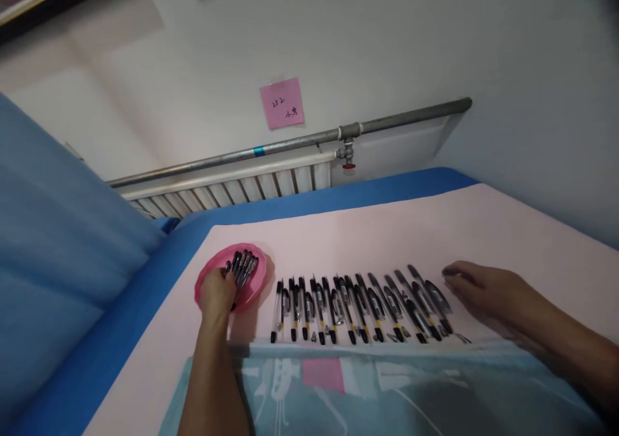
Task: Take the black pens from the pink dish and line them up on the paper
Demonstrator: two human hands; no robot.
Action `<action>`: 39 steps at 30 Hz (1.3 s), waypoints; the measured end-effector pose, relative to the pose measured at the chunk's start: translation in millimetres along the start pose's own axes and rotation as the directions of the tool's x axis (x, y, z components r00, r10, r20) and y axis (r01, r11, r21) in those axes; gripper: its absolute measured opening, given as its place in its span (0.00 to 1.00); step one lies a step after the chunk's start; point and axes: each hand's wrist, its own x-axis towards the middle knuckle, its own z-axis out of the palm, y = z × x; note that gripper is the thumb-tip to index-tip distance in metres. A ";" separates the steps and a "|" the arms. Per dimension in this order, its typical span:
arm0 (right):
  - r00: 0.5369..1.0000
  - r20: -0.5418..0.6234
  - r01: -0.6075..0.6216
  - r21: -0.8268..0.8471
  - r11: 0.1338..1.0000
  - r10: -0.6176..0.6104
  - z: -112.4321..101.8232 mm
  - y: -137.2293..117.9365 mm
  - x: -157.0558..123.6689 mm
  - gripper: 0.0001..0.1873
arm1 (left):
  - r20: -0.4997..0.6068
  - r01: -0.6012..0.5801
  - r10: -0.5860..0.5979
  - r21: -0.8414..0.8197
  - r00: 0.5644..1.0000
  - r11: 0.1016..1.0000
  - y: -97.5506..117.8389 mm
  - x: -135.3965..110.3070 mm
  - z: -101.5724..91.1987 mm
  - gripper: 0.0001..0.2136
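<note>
At the left, my left hand (217, 291) is closed over the near side of a pink plate (261, 281). A pen's dark end shows at its fingertips and a dark tip shows below the hand; the rest is hidden. Several black pens (245, 265) lie bundled in the plate. My right hand (471, 281) hovers just right of a long row of pen parts, fingers stretched out, with nothing visible in it. That row holds clear pen barrels with black ends (322, 310), black caps (374, 302) and small silver tips (314, 337).
The pale pink sheet (367, 239) covers a blue surface (309, 200). A light-blue patterned cloth (372, 391) lies along the front edge. Behind stand a white radiator (242, 188), a metal pipe (290, 144) and a pink note (283, 104). Blue curtain (58, 242) hangs left.
</note>
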 end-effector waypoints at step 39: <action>0.992 -0.114 0.079 0.207 0.975 -0.056 -7.7 -16.7 -11.5 0.13 | 0.020 -0.274 0.280 -0.158 0.960 0.949 63.9 -55.4 1.5 0.16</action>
